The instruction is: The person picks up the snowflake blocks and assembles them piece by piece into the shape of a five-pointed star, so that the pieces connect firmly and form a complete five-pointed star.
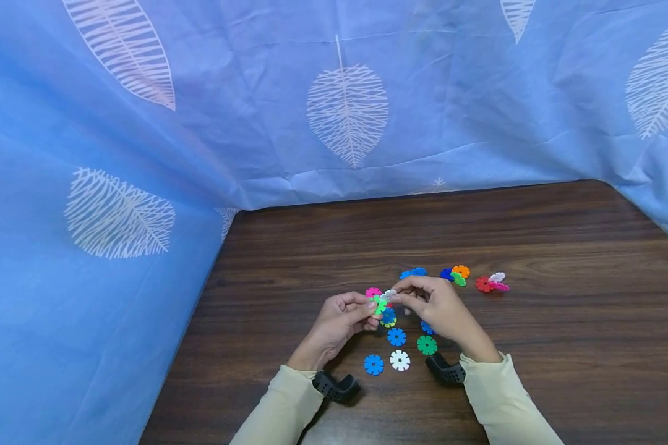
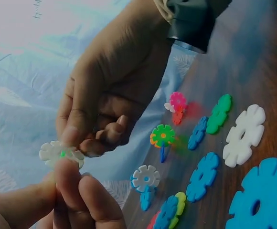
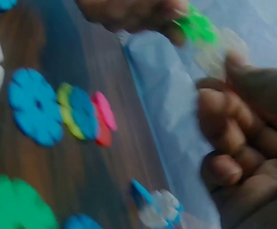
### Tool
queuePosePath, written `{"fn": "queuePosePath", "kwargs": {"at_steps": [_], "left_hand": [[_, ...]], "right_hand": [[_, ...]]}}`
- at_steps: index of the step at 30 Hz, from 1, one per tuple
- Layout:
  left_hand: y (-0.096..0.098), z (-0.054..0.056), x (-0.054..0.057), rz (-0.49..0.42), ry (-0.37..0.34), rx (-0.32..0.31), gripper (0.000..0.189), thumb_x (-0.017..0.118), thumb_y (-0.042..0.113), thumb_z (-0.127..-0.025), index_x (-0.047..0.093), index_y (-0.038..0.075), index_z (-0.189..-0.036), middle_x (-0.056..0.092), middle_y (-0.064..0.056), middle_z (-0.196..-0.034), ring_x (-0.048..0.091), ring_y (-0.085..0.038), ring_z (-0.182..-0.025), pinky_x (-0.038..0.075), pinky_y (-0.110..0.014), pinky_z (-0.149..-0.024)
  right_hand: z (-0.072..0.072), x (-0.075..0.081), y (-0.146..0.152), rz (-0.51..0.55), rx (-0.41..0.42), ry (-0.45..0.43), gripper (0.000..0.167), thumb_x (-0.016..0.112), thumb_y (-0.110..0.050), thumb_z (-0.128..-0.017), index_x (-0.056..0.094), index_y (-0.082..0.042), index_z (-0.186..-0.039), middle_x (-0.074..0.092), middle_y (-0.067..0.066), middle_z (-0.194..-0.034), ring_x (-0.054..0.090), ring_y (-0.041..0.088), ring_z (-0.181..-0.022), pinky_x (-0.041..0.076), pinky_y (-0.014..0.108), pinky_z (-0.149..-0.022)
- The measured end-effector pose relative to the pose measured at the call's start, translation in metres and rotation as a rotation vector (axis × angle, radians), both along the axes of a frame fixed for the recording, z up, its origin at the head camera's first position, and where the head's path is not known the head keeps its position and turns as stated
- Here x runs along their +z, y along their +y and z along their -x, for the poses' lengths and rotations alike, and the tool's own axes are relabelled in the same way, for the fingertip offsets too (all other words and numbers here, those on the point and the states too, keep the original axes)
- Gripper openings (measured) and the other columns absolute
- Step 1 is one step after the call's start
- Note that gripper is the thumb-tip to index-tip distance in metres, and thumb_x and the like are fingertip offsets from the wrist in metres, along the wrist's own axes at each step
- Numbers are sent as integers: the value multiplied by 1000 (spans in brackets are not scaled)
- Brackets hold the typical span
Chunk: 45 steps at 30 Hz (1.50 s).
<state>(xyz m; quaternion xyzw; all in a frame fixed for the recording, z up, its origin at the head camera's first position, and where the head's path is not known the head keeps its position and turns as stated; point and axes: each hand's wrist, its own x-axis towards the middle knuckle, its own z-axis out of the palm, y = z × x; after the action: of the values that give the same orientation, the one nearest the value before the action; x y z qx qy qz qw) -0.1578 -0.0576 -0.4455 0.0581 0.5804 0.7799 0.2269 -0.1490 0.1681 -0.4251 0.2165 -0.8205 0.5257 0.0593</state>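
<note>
In the head view my left hand (image 1: 336,321) pinches a bright green notched flower disc (image 1: 379,305) between thumb and fingers. My right hand (image 1: 440,309) comes from the other side, with thumb and index finger pinching a white notched disc (image 1: 390,295). The two discs meet edge to edge, as the right wrist view shows, with the green disc (image 3: 199,26) crossing the white disc (image 3: 223,51). Fingers partly cover both. Beneath the hands lie a pink disc (image 1: 373,292) and a blue disc (image 1: 388,316) overlapping a yellow one.
Loose on the wooden table (image 1: 579,346) are a blue disc (image 1: 373,364), a white disc (image 1: 400,360) and a green disc (image 1: 427,345). Farther back stand joined clusters, one with an orange disc (image 1: 461,271), another with a red disc (image 1: 483,283). A blue leaf-print cloth (image 1: 451,111) hangs behind.
</note>
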Motion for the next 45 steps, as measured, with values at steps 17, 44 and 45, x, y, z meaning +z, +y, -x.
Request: {"fn": "queuePosePath", "kwargs": {"at_steps": [17,44,45], "left_hand": [[1,-3,0,-7,37,-28,1,64,1,-101,64,1,-100,75,-5,-83,71,-14,-73,61,-29,-75],[2,0,-4,-5,-1,-13,9,68,2,-99,62,-4,-103,76,-10,-84,74,-16,-76,62,-33,-77],[3,0,-4,-4,-1,-15,8,67,2,-100,62,-4,-103,76,-10,-84,74,-16,-76,62,-33,-77]], "right_hand": [[-6,2,36,-521,-59,-279,36,91,-16,-79,56,-8,-86,49,1,-74,45,17,-65,35,34,-63],[-1,2,8,-96,14,133,14,77,1,-91,76,-13,-91,64,1,-73,49,10,-60,45,24,-53],[-1,2,7,-86,20,145,12,76,1,-92,76,-11,-91,65,3,-74,49,10,-59,45,24,-53]]}}
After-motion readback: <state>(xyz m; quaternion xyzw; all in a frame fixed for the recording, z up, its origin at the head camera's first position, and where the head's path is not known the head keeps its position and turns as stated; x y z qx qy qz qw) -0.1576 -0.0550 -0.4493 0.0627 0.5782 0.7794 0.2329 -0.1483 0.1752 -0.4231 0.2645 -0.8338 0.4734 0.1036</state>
